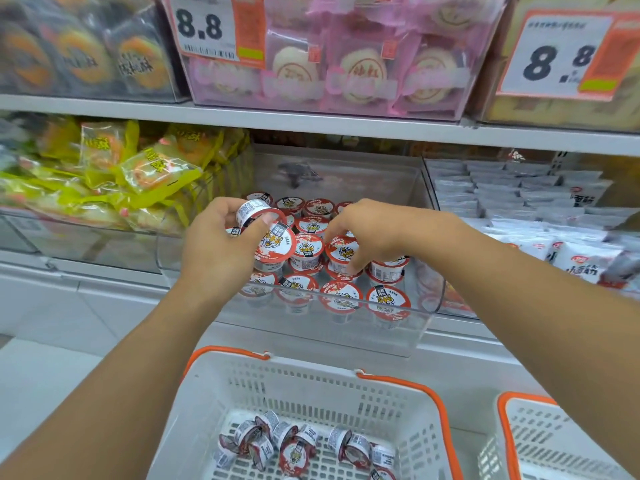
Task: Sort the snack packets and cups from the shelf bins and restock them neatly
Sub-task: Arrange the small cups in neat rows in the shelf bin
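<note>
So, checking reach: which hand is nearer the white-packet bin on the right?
Right. The right hand pinches a cup beside the white-packet bin; the left hand is farther left, gripping cups.

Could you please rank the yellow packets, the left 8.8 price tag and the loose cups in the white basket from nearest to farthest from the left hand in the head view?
From the left hand:
1. Yellow packets, in the bin just left of it.
2. Left 8.8 price tag, on the shelf above.
3. Basket cups, well below, in the white basket.

Bin top: open above the clear bin (398, 308).
Bin floor: crowded with cups (341, 296).
Behind cups: bare floor toward the back wall.
</note>
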Demonstrator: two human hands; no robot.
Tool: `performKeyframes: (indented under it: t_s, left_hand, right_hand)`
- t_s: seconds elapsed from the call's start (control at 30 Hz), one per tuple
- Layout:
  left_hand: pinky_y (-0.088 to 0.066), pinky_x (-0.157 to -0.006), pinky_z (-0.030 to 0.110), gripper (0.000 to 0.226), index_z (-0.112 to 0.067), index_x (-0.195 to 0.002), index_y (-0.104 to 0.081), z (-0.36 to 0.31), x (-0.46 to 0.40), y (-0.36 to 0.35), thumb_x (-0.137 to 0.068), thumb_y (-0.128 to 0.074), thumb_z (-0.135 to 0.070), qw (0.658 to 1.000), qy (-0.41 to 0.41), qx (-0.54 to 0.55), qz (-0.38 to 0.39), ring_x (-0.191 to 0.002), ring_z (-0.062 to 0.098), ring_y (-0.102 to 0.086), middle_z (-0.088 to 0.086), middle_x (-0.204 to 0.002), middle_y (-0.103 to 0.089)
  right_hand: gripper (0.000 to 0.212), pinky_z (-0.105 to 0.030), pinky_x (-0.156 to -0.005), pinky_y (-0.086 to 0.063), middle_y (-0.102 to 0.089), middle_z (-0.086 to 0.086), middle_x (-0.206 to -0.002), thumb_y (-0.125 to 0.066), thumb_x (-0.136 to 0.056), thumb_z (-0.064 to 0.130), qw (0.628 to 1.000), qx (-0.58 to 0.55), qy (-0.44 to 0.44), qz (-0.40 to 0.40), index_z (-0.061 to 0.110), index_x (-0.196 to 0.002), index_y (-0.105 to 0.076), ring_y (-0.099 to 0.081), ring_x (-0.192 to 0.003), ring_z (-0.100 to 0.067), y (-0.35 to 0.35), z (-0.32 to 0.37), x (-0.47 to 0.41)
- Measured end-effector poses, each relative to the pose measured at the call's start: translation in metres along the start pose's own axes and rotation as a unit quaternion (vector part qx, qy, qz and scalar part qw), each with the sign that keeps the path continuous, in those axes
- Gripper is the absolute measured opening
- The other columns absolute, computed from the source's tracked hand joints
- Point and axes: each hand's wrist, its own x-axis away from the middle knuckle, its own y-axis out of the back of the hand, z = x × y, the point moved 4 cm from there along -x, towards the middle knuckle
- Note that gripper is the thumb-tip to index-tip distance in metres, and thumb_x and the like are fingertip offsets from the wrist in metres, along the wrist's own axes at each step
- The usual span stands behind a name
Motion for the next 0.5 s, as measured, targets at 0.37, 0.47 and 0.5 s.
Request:
performKeyframes:
  t_s: [0.37,0.47,0.5]
  left_hand:
    - [-0.060,-0.073,0.035,0.037,-0.017,-0.116,-0.059,0.004,-0.001,0.012,-0.086,-0.075,-0.033,0.999,0.018,0.032,-0.014,-0.094,0.015,-0.069,0.000,-0.108,-0.067]
    - [-0.060,-0.072,0.033,0.032,-0.021,-0.110,-0.059,0.002,-0.001,0.011,-0.086,-0.075,-0.034,1.000,0.006,0.020,-0.013,-0.094,0.014,-0.068,-0.004,-0.105,-0.067]
    - [-0.060,-0.071,0.033,0.032,-0.021,-0.109,-0.059,0.002,-0.001,0.011,-0.085,-0.075,-0.035,1.000,0.001,0.017,-0.013,-0.094,0.015,-0.069,-0.004,-0.105,-0.068]
  right_hand:
    - [0.070,-0.027,-0.077,-0.045,-0.060,-0.002,-0.128,-0.084,-0.078,0.030,0.999,0.033,-0.028,0.016,0.019,-0.139,-0.051,-0.057,-0.103,-0.021,-0.006,0.002,-0.003]
    - [0.048,-0.028,-0.066,-0.049,-0.062,-0.001,-0.097,-0.084,-0.078,0.032,0.998,0.043,-0.034,0.020,0.012,-0.116,-0.063,-0.061,-0.087,-0.023,-0.010,-0.001,-0.009]
    - [0.042,-0.028,-0.061,-0.047,-0.059,-0.001,-0.089,-0.084,-0.078,0.031,0.999,0.039,-0.033,0.015,0.011,-0.109,-0.065,-0.061,-0.082,-0.024,-0.009,-0.002,-0.010]
